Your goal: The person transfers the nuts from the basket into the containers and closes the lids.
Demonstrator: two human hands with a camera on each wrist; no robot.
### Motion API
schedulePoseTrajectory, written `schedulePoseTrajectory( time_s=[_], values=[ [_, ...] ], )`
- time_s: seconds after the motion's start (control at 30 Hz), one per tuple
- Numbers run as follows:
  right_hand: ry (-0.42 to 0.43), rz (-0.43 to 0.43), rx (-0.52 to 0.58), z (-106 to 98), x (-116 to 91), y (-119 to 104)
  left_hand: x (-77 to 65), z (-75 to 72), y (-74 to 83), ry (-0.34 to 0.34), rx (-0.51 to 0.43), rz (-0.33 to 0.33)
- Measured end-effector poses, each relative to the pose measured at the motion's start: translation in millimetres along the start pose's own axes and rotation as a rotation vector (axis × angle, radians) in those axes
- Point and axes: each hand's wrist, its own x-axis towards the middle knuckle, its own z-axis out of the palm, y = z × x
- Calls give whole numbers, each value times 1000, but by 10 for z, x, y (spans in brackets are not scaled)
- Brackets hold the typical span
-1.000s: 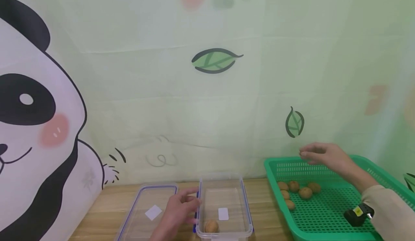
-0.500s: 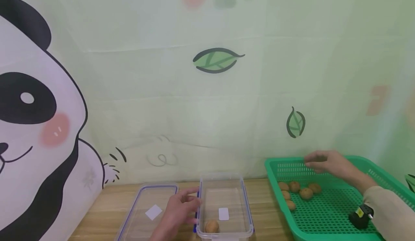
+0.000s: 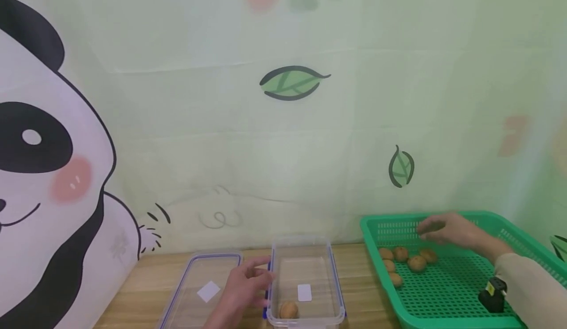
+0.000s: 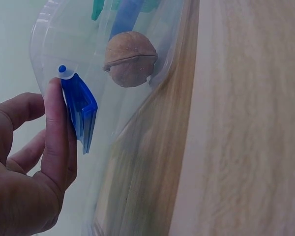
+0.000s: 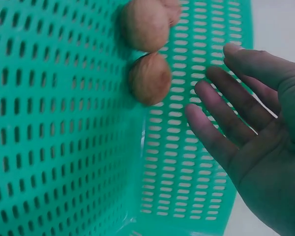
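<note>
A clear plastic box (image 3: pixel 310 275) with blue side clips stands on the wooden table, one walnut (image 3: pixel 289 310) inside its near left corner. My left hand (image 3: pixel 244 285) rests at the box's left side; in the left wrist view its fingers lie along the blue clip (image 4: pixel 81 110), and the walnut (image 4: pixel 131 59) shows through the wall. My right hand (image 3: pixel 452 230) hangs over the far part of the green basket (image 3: pixel 447 289). In the right wrist view the right hand (image 5: pixel 250 108) has spread fingers and nothing in them, close to several walnuts (image 5: pixel 150 78).
A clear lid (image 3: pixel 188 289) with a blue seal lies left of the box, partly behind the left hand. Several walnuts (image 3: pixel 417 263) are grouped at the basket's left side. Below the right sleeve sits a small black device (image 3: pixel 492 295). A printed cloth backdrop (image 3: pixel 221 162) rises behind the table.
My right hand has lowered from above the basket's far rim toward the walnuts. The left hand, the box and the walnut inside it stay as they were.
</note>
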Motion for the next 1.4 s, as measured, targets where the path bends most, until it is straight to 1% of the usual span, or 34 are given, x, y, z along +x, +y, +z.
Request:
schedulePoseTrajectory(
  time_s=[0.13,0.27,0.43,0.53,0.6,0.87,1.13,1.27,1.4],
  values=[
    [-50,-5,-17,13,29,77,-7,-5,-2,3,4,-16],
    [-87,19,-18,23,40,135,-3,-6,-11,-1,3,-15],
    [-118,56,-29,35,56,156,7,-4,-13,-6,-1,-8],
    [-135,63,-36,42,74,151,1,0,-3,2,0,-3],
    [-139,75,-38,48,81,151,-5,2,5,5,0,0],
    [-154,41,-75,80,49,151,-10,8,15,9,-1,-4],
    [-204,79,-60,82,48,122,2,7,14,10,13,-7],
    [-204,75,-62,85,49,124,-2,5,17,7,10,-4],
    [-184,53,-95,55,44,115,-6,3,11,5,1,1]
  ],
)
